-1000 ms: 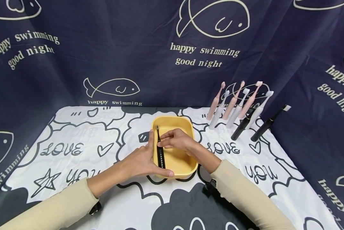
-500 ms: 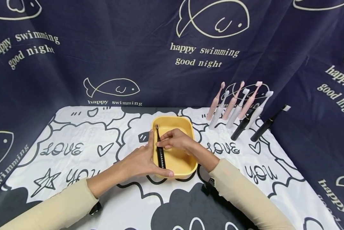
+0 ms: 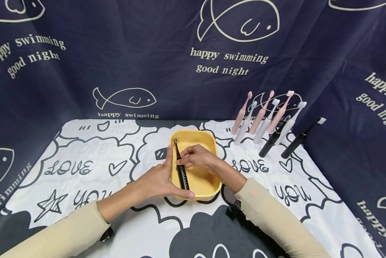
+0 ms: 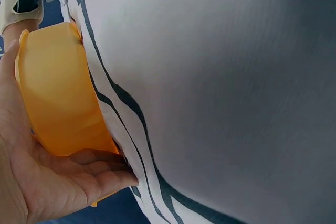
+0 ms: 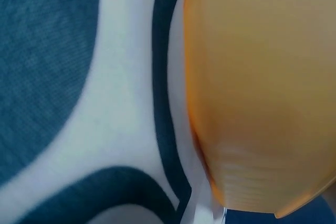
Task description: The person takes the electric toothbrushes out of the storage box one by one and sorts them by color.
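In the head view my right hand (image 3: 197, 157) reaches into a yellow plastic bin (image 3: 193, 136) and pinches a black electric toothbrush (image 3: 182, 176) near the top of its handle. The toothbrush lies lengthwise along the bin's left side, its brush head away from me and its handle end by the near wall. My left hand (image 3: 159, 181) holds the bin at its near left corner, thumb along the near rim and fingers along the left wall. The left wrist view shows the fingers (image 4: 100, 174) bent against the bin's outer wall. The right wrist view shows the bin's outside (image 5: 262, 93), not the hand's grip.
To the right of the bin stand several upright electric toothbrushes: pink ones (image 3: 238, 122), white ones (image 3: 243, 132) and black ones (image 3: 294, 145). A white cloth (image 3: 83, 179) with dark drawings covers the table, and a navy fabric (image 3: 131, 57) hangs behind.
The black toothbrush has turned slightly in the bin: its handle end has swung right and its head a little left. My left hand keeps its place on the bin.
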A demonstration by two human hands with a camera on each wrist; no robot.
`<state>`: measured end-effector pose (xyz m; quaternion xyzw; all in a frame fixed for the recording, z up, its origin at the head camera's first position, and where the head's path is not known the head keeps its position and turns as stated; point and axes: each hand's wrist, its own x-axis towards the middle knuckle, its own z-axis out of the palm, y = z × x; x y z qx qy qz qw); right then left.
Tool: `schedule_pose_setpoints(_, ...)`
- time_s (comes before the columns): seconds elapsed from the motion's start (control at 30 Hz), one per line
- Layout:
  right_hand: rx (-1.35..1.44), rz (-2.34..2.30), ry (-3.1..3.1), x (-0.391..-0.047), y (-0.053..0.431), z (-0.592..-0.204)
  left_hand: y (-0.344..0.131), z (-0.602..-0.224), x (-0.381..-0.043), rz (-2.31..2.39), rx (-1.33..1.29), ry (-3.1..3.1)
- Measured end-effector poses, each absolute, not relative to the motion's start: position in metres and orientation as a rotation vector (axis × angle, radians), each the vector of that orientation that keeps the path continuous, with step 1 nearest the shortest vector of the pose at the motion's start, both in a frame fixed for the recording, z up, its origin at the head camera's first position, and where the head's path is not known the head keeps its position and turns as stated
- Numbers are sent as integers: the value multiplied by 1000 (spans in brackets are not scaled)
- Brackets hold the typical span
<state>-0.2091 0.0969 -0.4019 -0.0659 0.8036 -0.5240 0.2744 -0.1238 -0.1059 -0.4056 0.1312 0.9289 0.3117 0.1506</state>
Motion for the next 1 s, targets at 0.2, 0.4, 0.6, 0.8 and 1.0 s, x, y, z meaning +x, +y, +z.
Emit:
schedule_pose_setpoints(0.2, -144, -1436, 2149, -209, 97, -400, -106, -404, -123, 895, 367, 2671)
schedule_pose_setpoints(0.4, -115, -1498, 2120, -208, 97, -400, -106, -405, -124, 908, 390, 2675)
schedule_pose_setpoints(0.6, -116, -1625, 2102, -204, 97, -399, -105, -405, -124, 905, 379, 2668)
schedule_pose_setpoints(0.8, -104, -1711, 2093, -200, 100, -396, -105, -406, -123, 923, 377, 2654)
schedule_pose_setpoints(1.0, -126, -1784, 2120, -196, 105, -391, -106, -404, -122, 920, 363, 2657)
